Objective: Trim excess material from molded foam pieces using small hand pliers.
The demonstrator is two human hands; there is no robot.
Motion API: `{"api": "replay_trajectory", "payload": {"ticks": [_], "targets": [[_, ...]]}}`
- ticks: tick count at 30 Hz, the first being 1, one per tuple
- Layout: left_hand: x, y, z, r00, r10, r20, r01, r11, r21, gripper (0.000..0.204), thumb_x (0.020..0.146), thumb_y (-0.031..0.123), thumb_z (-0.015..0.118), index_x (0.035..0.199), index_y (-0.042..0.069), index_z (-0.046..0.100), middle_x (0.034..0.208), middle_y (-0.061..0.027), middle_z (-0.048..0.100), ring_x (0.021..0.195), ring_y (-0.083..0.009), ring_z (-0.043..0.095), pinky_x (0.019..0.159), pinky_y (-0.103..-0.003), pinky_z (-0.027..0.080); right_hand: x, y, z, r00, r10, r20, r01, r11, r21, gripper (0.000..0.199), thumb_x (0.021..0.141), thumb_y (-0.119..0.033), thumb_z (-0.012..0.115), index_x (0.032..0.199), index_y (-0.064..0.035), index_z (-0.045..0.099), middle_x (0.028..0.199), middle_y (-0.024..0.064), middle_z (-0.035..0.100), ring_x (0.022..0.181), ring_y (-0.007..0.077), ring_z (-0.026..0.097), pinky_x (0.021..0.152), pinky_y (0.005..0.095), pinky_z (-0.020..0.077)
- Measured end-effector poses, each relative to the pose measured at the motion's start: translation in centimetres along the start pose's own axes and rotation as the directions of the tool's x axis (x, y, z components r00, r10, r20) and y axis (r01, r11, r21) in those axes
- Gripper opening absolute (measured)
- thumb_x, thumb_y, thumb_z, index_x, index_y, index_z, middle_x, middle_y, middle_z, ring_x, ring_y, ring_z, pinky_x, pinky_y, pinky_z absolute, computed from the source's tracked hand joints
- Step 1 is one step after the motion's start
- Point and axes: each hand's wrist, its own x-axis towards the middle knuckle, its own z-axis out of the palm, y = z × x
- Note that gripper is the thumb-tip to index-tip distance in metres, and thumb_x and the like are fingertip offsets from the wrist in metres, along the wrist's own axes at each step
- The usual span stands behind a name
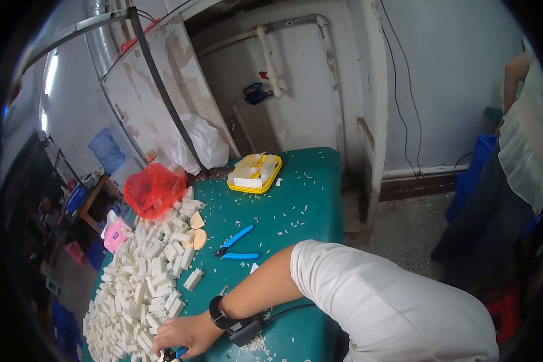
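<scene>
Head view: I see one hand [181, 338] low on the green counter [308, 199], which side I cannot tell, fingers closed on a blue-handled tool [176, 353] at the edge of the white block pile [142, 283]. Blue-handled cutters [235, 244] lie apart, mid-counter. Other hand unseen.

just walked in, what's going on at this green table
A person in a white sleeve reaches across the green table. One hand, its side unclear, grips a blue-handled tool at the edge of a big pile of small white plastic pieces. Blue-handled cutters lie loose mid-table, a yellow tray and a red bag sit farther back. Another person stands at the right.
</scene>
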Motion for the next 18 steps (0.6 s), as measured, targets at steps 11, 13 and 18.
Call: {"api": "replay_trajectory", "payload": {"ticks": [11,13,18], "targets": [[-0.5,0.0,0.1,0.999,0.027,0.04,-0.027,1.0,-0.011,0.041,0.104,0.019,0.059,0.141,0.005,0.05,0.132,-0.0074,0.059,0.117,-0.0193,0.057,0.092,-0.032,0.048,0.0,-0.9,-0.8,0.992,0.128,0.015,-0.129,0.99,0.064,0.059,0.078,-0.012,0.074,0.131,-0.011,0.048,0.103,0.0139,0.062,0.1,0.0364,0.06,0.091,0.0447,0.0459],[-0.5,0.1,0.1,1.0,0.021,0.016,-0.02,0.999,-0.033,0.043,0.104,0.019,0.06,0.142,0.005,0.049,0.134,-0.0078,0.058,0.118,-0.0199,0.057,0.094,-0.033,0.048,0.1,-0.8,-0.8,0.994,0.111,0.0,-0.111,0.993,0.044,0.061,0.078,-0.012,0.074,0.133,-0.011,0.047,0.103,0.0144,0.062,0.1,0.0369,0.06,0.09,0.0454,0.0465],[0.7,-1.8,-2.3,0.919,0.354,0.172,-0.388,0.745,0.542,0.044,0.102,0.02,0.061,0.143,0.006,0.051,0.135,-0.0112,0.058,0.12,-0.0249,0.058,0.094,-0.034,0.048,-0.4,0.2,0.6,0.978,0.193,-0.081,-0.192,0.981,0.018,0.055,0.079,-0.013,0.073,0.128,-0.0093,0.049,0.102,0.015,0.062,0.1,0.0376,0.06,0.089,0.0451,0.0469]]}}
